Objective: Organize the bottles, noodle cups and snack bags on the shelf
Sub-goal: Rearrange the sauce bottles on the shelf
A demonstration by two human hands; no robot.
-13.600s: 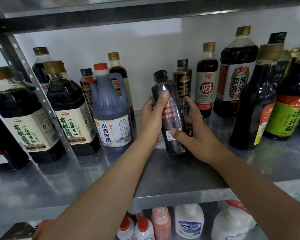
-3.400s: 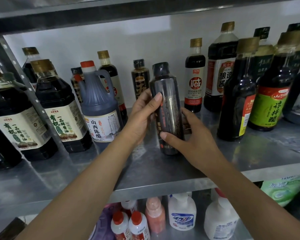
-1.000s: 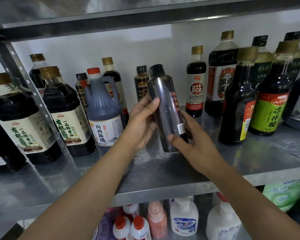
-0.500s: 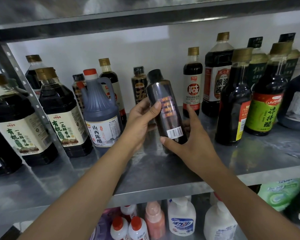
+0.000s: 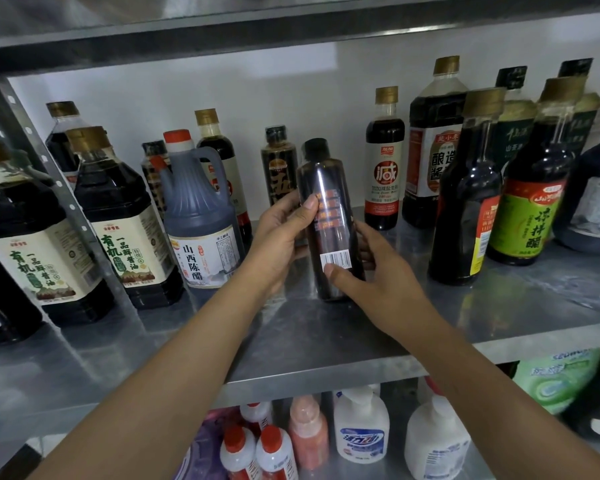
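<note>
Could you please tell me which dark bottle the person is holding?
The slim black-capped bottle with the white barcode, in the middle: the left hand and the right hand both grip it, and no other bottle is gripped.

The leftmost jug (image 5: 39, 268) and the second jug (image 5: 129, 251) each carry a cream label reading 有机 一品鲜酱油, and the red-capped jug (image 5: 201, 237) beside them reads 山西陈醋. Further right, the gold-capped slim bottle (image 5: 384, 174) shows a large 减 in a red ring, the big bottle (image 5: 437, 161) next to it shows 酿造 above 酱 before the tall dark bottle (image 5: 465, 209) cuts its label off, and the green-labelled bottle (image 5: 530, 223) reads 凉拌醋. The dark slim bottle (image 5: 329, 220) in the middle bears a white barcode sticker and orange lettering too blurred to read
</note>
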